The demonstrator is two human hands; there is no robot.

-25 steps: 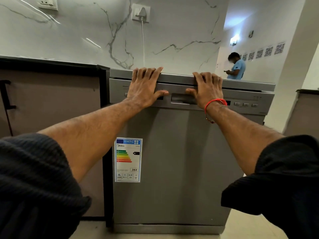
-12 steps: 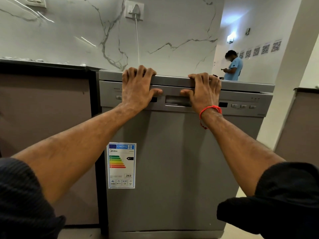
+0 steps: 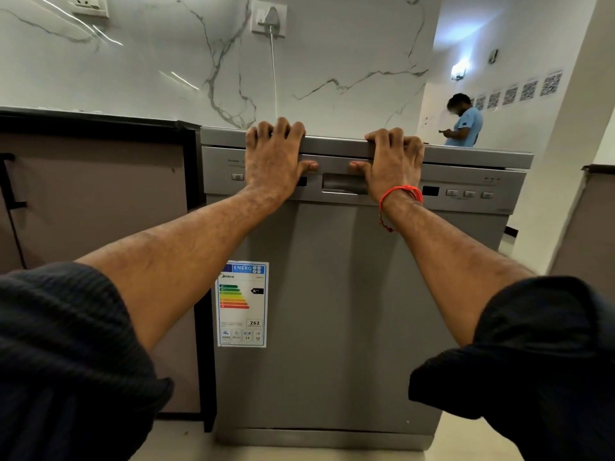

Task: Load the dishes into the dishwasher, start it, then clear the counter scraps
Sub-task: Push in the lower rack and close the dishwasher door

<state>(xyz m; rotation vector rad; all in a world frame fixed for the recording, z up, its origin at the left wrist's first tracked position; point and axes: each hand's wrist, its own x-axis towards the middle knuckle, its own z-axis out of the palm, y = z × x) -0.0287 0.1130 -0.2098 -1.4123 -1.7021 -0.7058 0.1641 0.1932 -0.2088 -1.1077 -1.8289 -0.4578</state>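
A silver dishwasher [image 3: 332,311] stands in front of me with its door closed. My left hand [image 3: 274,161] grips the top edge left of the handle recess [image 3: 339,186]; its fingers hook over the top and its thumb lies on the front panel. My right hand [image 3: 392,164], with a red thread at the wrist, grips the same edge right of the recess in the same way. A power button [image 3: 237,176] sits at the panel's left and three small buttons [image 3: 469,194] at its right. No dishes are in view.
A brown cabinet [image 3: 100,201] under a black counter edge [image 3: 83,118] adjoins the dishwasher's left side. A white cord runs down from a wall socket [image 3: 269,18] behind it. Another cabinet [image 3: 589,227] stands at the right. A person in a blue shirt [image 3: 464,121] stands far back.
Both hands stay on the dishwasher's top edge, and their fingers have curled more tightly over it. The door remains closed. My view has shifted slightly.
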